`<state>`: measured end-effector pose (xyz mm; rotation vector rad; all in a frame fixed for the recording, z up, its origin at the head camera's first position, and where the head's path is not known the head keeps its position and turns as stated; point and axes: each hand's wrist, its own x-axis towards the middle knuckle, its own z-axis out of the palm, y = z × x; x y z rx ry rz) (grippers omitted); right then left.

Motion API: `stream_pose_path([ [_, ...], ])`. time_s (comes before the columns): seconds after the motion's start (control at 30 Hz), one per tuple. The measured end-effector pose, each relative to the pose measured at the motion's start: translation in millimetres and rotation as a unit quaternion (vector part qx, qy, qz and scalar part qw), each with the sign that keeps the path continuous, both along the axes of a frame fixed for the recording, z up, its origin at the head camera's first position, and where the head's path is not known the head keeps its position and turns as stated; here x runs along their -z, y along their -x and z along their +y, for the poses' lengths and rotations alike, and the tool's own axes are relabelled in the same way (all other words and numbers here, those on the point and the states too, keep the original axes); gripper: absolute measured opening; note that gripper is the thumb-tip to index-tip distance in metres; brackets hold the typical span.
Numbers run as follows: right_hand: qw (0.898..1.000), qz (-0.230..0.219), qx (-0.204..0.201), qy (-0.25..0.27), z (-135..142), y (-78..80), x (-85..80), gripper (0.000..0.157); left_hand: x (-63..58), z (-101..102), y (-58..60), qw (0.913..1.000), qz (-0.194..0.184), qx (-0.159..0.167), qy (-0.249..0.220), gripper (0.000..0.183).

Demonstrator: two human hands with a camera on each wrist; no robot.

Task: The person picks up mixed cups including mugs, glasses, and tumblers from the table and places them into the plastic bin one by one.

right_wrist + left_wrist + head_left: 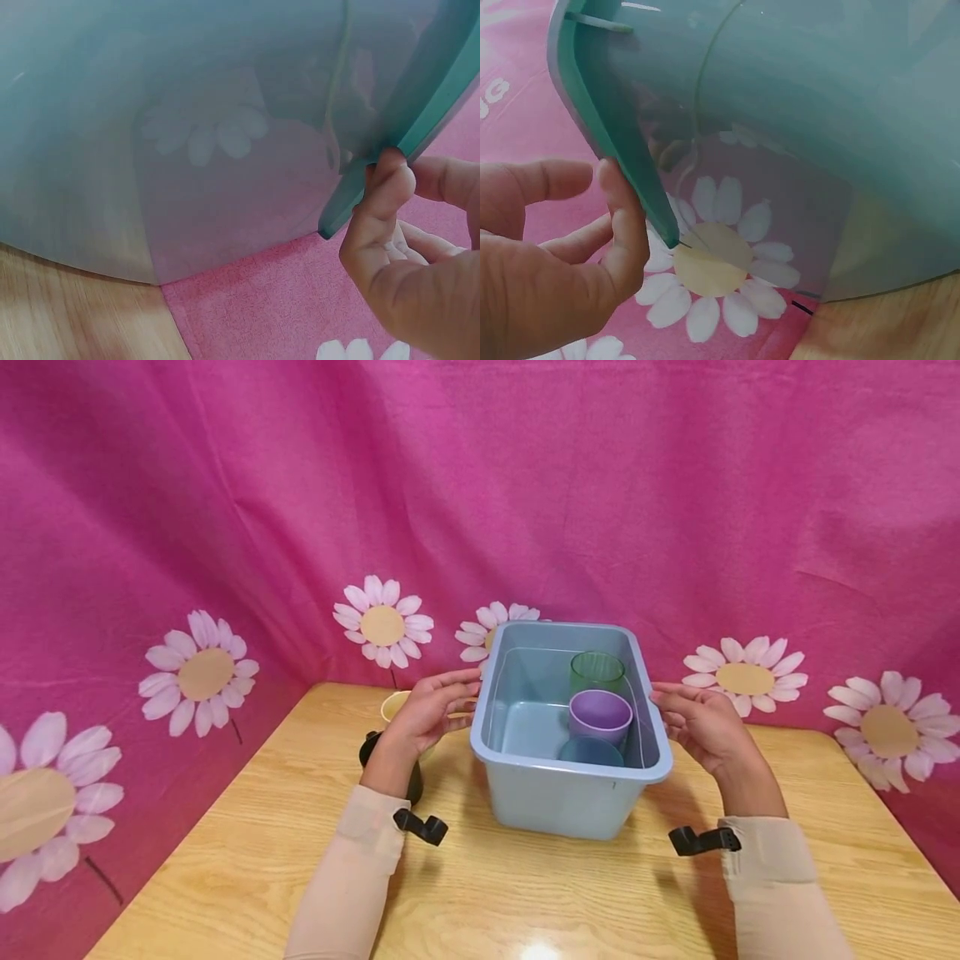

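Observation:
A light blue plastic bin (555,802) is in the middle of the head view, with its mouth facing up. Inside, along its right side, are a green ribbed cup (597,670), a purple cup (600,712) and a blue cup (592,750), partly hidden by the near wall. My left hand (431,710) grips the left side of the rim; in the left wrist view its bent fingers (622,217) meet the rim's edge. On the opposite side my right hand (708,722) pinches the rim, fingers (379,199) under the lip.
Left of the bin, partly behind my left forearm, a yellow cup (394,703) and a black cup-like object (415,783) stand on the wooden table (525,893). A pink flowered cloth (570,493) hangs close behind the bin and along the sides.

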<state>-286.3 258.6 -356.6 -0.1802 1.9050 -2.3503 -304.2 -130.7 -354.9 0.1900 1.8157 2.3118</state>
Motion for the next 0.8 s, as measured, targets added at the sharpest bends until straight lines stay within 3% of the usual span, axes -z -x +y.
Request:
stream_pose_path([
  [0.2, 1.0, 0.002, -0.002, 0.004, 1, 0.2, 0.1, 0.011, -8.2, -6, -5.7, 0.9993, 0.024, -0.031, 0.002, 0.039],
  [0.5, 1.0, -0.004, 0.001, 0.001, 4, -0.9, 0.3, 0.01, -19.0, -22, -14.0, 0.9969, 0.048, -0.028, 0.055, 0.037],
  [0.67, 1.0, -0.003, 0.002, -0.005, 5, -0.1, 0.3, 0.01, -23.2, -30, -13.0, 0.9908, 0.061, -0.012, 0.12, 0.039],
  [0.8, 1.0, -0.005, 0.004, -0.012, 4, 0.6, 0.7, 0.012, -24.4, -37, -12.7, 0.9752, 0.084, 0.003, 0.205, 0.039],
])
